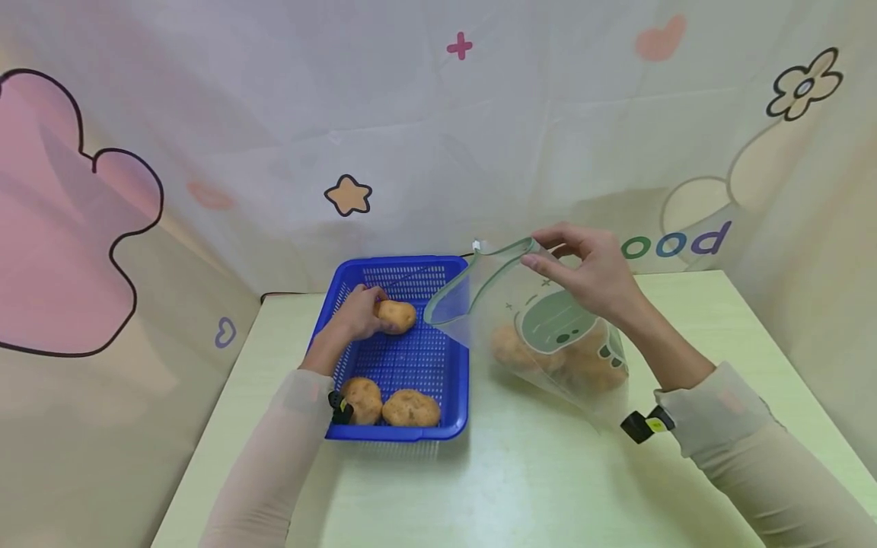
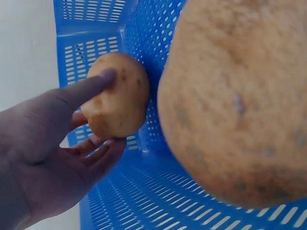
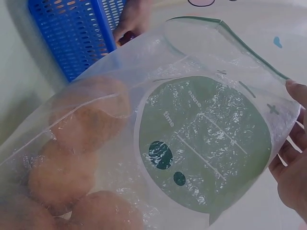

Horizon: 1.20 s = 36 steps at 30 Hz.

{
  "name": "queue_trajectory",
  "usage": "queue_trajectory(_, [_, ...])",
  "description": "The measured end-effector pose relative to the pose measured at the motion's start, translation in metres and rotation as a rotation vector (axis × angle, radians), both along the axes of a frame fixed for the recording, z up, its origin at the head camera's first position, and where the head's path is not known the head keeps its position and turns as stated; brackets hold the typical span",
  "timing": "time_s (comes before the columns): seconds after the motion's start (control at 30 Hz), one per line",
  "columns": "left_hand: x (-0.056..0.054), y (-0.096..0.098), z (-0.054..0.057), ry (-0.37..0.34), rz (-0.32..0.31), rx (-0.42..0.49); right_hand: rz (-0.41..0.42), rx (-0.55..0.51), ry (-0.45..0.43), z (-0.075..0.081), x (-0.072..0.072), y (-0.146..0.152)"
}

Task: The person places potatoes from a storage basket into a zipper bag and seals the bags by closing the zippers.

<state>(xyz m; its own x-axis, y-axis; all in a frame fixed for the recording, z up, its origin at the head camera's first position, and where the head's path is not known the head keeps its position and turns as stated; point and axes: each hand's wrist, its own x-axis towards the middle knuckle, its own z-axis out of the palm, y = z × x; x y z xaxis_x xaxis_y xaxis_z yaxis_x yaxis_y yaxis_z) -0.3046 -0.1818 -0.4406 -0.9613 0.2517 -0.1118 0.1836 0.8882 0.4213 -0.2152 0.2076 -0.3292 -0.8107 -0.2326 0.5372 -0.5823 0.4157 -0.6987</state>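
My left hand (image 1: 359,312) reaches into the blue plastic basket (image 1: 463,380) and grips a potato (image 1: 397,317) between thumb and fingers. In the left wrist view that potato (image 2: 120,96) sits between the thumb above and the fingertips below. Two more potatoes, one on the left (image 1: 363,400) and one on the right (image 1: 412,409), lie at the basket's near end. My right hand (image 1: 592,266) pinches the upper corner of a clear zip bag (image 1: 500,281), whose green-edged mouth gapes toward the basket. Inside the bag are several potatoes (image 3: 62,177), behind a green printed label (image 3: 206,143).
Basket and bag stand side by side on a pale green table (image 1: 521,487). A printed curtain (image 1: 411,114) hangs behind and along both sides. Each wrist wears a strap with a small black device, such as the right one (image 1: 644,425).
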Motion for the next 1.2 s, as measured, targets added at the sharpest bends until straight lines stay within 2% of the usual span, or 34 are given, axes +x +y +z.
queue_trajectory(0.13, [0.002,0.000,0.013,0.051,-0.024,0.086,0.013,0.011,0.009,0.002,0.001,-0.002])
queue_trajectory(0.3, [0.010,0.009,0.050,0.157,-0.026,0.270,-0.008,0.020,0.019,0.004,-0.001,-0.002])
queue_trajectory(0.4, [0.019,0.016,0.073,0.219,-0.027,0.370,-0.005,0.022,0.022,0.004,-0.002,-0.002])
queue_trajectory(0.53, [0.034,0.030,0.098,0.313,-0.058,0.446,-0.005,0.021,0.024,0.003,-0.003,-0.001])
queue_trajectory(0.67, [0.051,0.049,0.115,0.420,-0.126,0.497,-0.012,0.011,0.017,0.001,-0.005,-0.001])
queue_trajectory(0.73, [0.059,0.058,0.120,0.448,-0.167,0.512,-0.012,0.002,0.007,0.000,-0.005,-0.001])
queue_trajectory(0.83, [0.069,0.069,0.122,0.439,-0.212,0.501,-0.007,-0.007,0.000,0.000,-0.006,-0.001])
queue_trajectory(1.0, [0.078,0.080,0.121,0.355,-0.246,0.471,-0.006,-0.003,-0.008,0.001,-0.004,-0.001])
queue_trajectory(1.2, [0.080,0.091,0.114,0.259,-0.263,0.440,-0.024,0.006,-0.026,0.002,-0.003,0.000])
